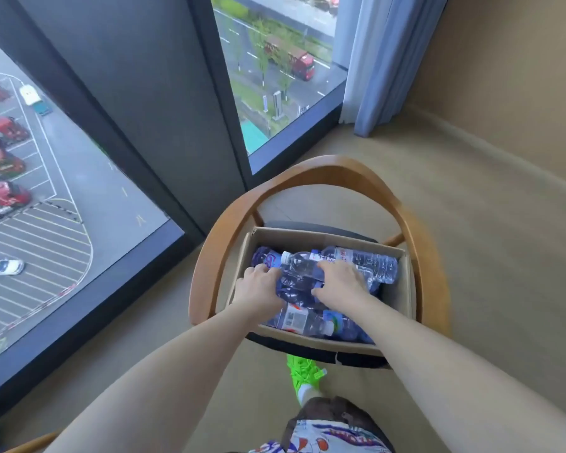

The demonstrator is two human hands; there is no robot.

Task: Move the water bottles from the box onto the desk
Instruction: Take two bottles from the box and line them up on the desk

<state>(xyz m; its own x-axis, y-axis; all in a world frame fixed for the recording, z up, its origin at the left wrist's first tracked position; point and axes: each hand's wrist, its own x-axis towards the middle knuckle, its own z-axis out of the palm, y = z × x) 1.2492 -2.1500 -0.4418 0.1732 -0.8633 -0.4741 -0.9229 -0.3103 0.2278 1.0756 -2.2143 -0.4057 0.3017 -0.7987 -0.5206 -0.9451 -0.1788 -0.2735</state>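
An open cardboard box (402, 289) sits on the seat of a wooden chair and holds several clear water bottles lying on their sides. My left hand (258, 287) is inside the box at its left, fingers curled on a dark blue bottle (294, 286). My right hand (339, 282) reaches in at the middle and grips a clear bottle with a white cap (303, 264) that lies across the pile. Another clear bottle (370, 261) lies at the back right, and one with a barcode label (303, 320) lies near the front edge.
The wooden chair (321, 173) has a curved backrest around the box and stands on beige carpet next to a floor-to-ceiling window (62, 191). A blue curtain (383, 60) hangs at the back right. My green shoe (303, 371) is under the seat's front. No desk is in view.
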